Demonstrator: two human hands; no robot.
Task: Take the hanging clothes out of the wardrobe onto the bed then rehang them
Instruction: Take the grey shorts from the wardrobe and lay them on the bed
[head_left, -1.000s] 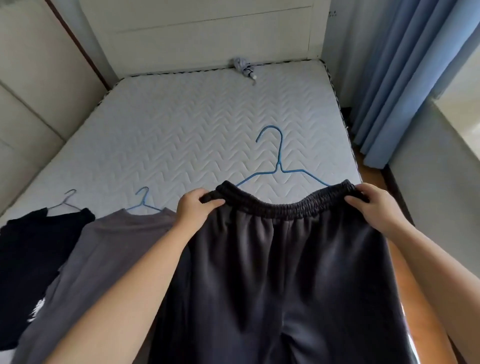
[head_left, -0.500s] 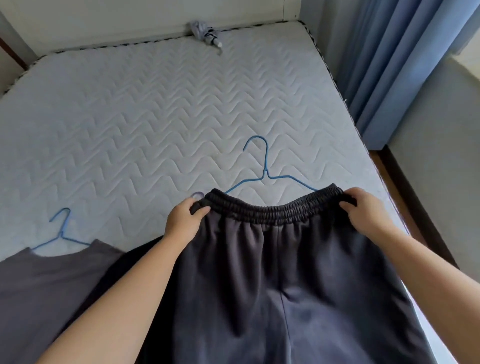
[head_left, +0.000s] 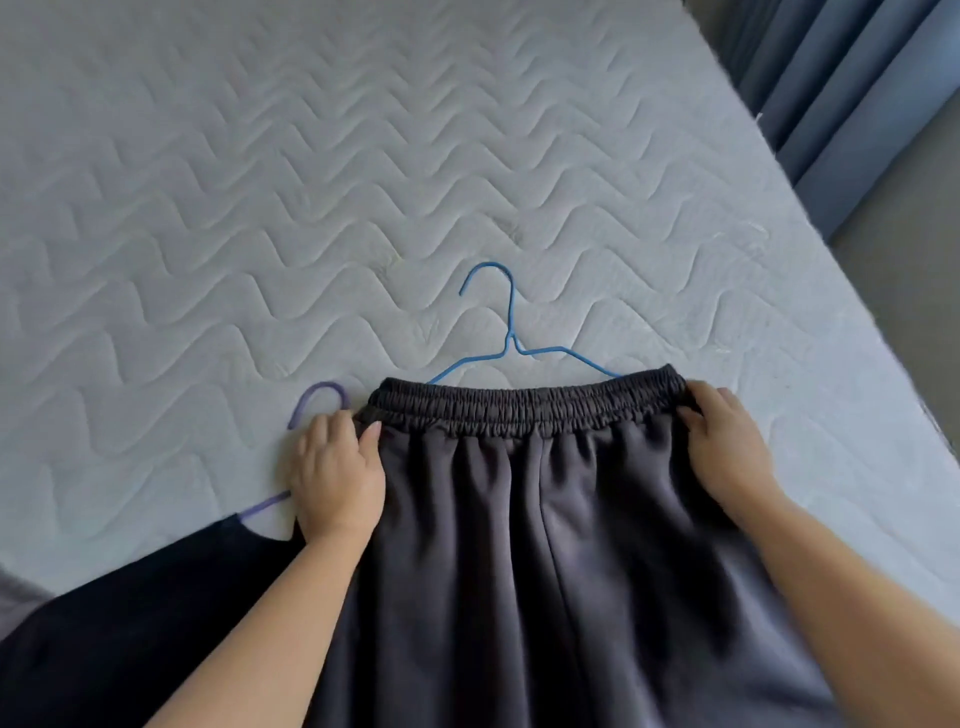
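Note:
Dark grey trousers (head_left: 545, 545) with an elastic waistband lie on the quilted white mattress (head_left: 260, 182). My left hand (head_left: 335, 473) grips the waistband's left corner and my right hand (head_left: 727, 447) grips its right corner. The waistband covers the lower part of a blue wire hanger (head_left: 506, 338), whose hook points away from me. Under my left hand a purple hanger (head_left: 319, 402) shows its hook, and it carries a black garment (head_left: 156, 623) at the lower left.
Blue curtains (head_left: 841, 78) hang at the upper right beyond the mattress edge. A grey wall or floor strip (head_left: 914, 312) runs along the right side of the bed. A bit of a grey garment (head_left: 13, 597) shows at the left edge.
The view has tilted down and closer to the bed. Both hands have lowered the trousers' waistband onto the mattress over the blue hanger. A purple hanger has come into sight by my left hand.

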